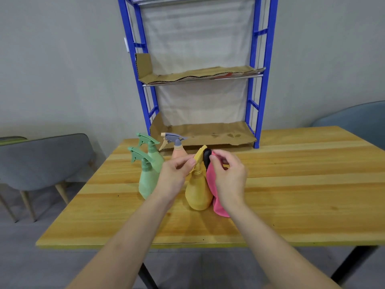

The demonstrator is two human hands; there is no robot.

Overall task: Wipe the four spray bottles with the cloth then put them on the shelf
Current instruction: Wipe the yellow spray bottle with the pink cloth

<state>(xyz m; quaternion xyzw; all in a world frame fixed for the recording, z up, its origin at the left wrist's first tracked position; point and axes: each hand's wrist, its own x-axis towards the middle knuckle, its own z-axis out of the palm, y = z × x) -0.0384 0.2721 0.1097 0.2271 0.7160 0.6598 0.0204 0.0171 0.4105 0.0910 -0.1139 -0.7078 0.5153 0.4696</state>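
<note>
Left hand (175,174) is curled round the neck of the yellow spray bottle (198,192), thumb up against its yellow trigger, and the bottle sits near the middle of the table (291,184), leaning a touch to the right; whether its base touches the wood, I cannot tell. Right hand (229,178) pinches the pink cloth (218,207) with bent fingers, pressing it to the bottle's black spray head (206,157), and the rest of the cloth hangs down the bottle's right side. Just left of the left hand, two green spray bottles (146,182) stand one behind the other, touching or nearly so. Behind them, toward the far edge, stands the peach spray bottle (179,153) with its grey head. At the far edge is the blue shelf (258,80), its tiers lined with cardboard (208,132). A grey chair (41,163) stands off the table's left side.
</note>
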